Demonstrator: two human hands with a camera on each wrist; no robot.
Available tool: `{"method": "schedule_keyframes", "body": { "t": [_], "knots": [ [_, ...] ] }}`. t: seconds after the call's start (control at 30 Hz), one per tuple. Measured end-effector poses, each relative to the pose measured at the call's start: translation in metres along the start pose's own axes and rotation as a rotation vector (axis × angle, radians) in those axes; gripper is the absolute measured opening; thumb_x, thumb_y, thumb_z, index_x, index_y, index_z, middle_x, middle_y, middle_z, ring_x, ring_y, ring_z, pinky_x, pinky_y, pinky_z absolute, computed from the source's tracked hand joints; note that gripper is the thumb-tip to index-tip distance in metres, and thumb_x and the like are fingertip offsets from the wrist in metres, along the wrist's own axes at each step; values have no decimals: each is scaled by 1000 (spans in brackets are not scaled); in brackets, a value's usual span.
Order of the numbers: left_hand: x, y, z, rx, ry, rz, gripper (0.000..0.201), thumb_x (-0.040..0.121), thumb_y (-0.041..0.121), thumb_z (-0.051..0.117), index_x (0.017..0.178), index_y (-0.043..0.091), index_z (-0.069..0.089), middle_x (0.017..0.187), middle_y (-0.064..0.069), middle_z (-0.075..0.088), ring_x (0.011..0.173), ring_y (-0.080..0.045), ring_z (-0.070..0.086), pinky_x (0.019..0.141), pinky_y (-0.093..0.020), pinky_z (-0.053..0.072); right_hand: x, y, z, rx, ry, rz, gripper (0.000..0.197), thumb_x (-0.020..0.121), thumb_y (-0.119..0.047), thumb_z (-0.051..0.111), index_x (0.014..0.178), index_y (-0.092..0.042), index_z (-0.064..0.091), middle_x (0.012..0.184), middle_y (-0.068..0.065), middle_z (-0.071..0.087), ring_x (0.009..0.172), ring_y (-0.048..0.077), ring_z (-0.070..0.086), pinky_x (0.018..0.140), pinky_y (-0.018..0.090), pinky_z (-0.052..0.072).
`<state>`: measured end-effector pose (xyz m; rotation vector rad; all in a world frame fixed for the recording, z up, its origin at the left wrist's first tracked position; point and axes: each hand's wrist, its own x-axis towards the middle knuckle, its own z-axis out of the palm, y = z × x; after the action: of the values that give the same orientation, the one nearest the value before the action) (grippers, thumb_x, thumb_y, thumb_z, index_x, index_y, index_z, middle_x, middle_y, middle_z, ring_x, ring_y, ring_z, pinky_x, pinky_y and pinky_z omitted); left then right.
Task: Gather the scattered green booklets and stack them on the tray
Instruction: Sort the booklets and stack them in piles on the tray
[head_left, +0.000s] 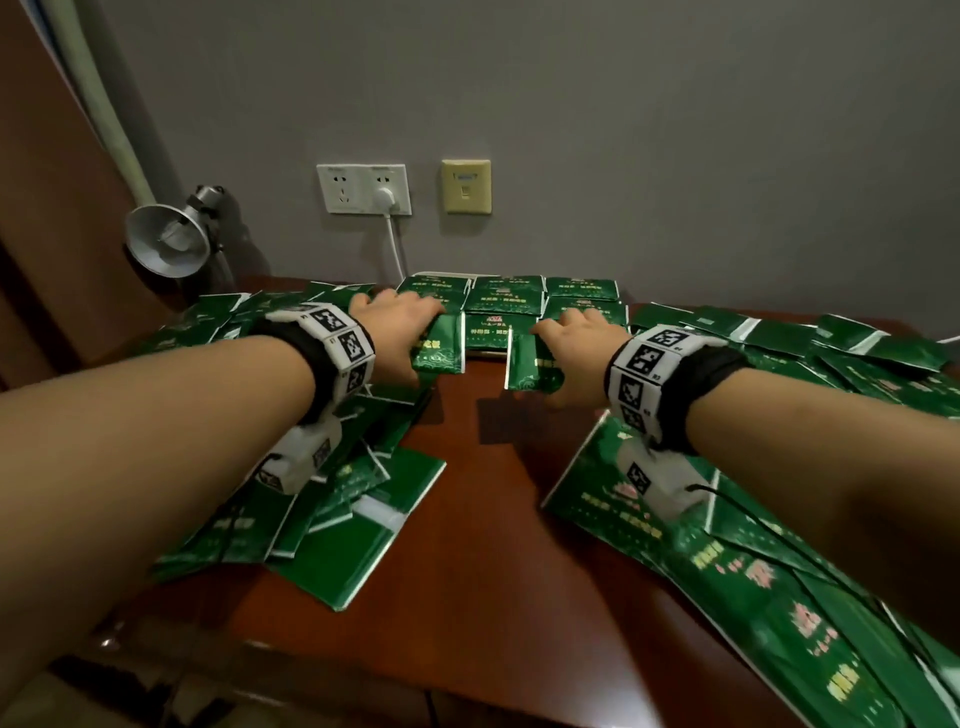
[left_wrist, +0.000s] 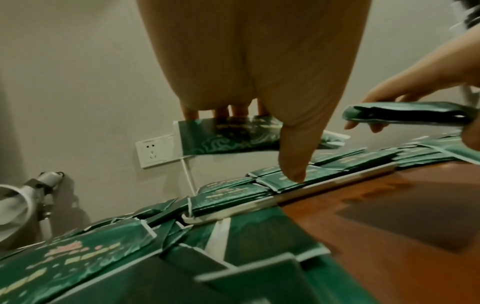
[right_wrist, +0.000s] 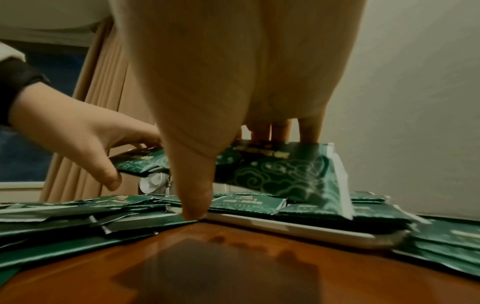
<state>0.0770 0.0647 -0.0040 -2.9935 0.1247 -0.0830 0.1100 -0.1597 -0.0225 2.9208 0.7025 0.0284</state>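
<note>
Held above the tray (right_wrist: 298, 228): one thin, limp green booklet (head_left: 439, 345) pinched in left hand (head_left: 397, 332), another (head_left: 535, 364) in right hand (head_left: 582, 345); likely light, slippery, best gripped edgewise.

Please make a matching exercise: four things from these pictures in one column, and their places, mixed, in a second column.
Things:
1. left hand
2. tray
3. lamp
4. plug

Places:
A. in the wall socket
B. at the table's far left
C. against the wall, filled with booklets
D. holding a booklet above the table

Pairs: 1-D, 2-C, 3-B, 4-A
</note>
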Motion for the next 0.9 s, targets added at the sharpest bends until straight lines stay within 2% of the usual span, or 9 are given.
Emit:
{"method": "schedule_keyframes", "body": {
  "t": [0.13,0.27,0.43,0.6,0.73,0.9],
  "knots": [
    [45,-33,9,-18,-28,-52,87,69,35,84,141,27,35,130,-2,50,124,-27,44,103,-48,34,52,-6,-5,-15,-15,2,86,73,-54,74,141,-18,34,132,10,43,124,31,39,97,47,44],
    [88,-53,24,-15,-83,-13,90,69,36,85,143,26,34,135,-2,49,125,-27,43,104,-47,35,105,-16,-4,-35,-30,-5,87,74,-56,74,141,-16,35,132,11,43,124,32,39,96,44,41],
    [125,-60,52,9,-103,43,93,69,42,83,146,27,33,138,-5,42,128,-29,37,106,-48,34,156,-26,1,-72,-71,0,95,70,-60,74,143,-14,33,136,14,42,127,35,38,104,47,38],
    [133,-70,64,-42,-71,25,89,71,49,79,146,32,34,136,-7,42,127,-30,37,104,-45,34,166,-31,12,-104,-118,42,102,66,-69,71,143,-14,34,137,14,41,127,36,37,105,49,37],
    [131,-74,60,-40,-63,-16,89,72,52,77,145,29,33,137,-6,44,127,-29,38,103,-44,38,155,-30,17,-105,-78,49,80,77,-66,63,137,-18,42,132,10,44,124,32,39,98,44,40],
    [127,-70,54,19,-122,-60,72,77,60,68,135,24,47,129,-7,50,122,-29,43,94,-40,42,146,-31,11,-83,-126,135,66,85,-62,55,131,-14,46,133,13,46,125,34,40,101,44,38]
  ]
}}
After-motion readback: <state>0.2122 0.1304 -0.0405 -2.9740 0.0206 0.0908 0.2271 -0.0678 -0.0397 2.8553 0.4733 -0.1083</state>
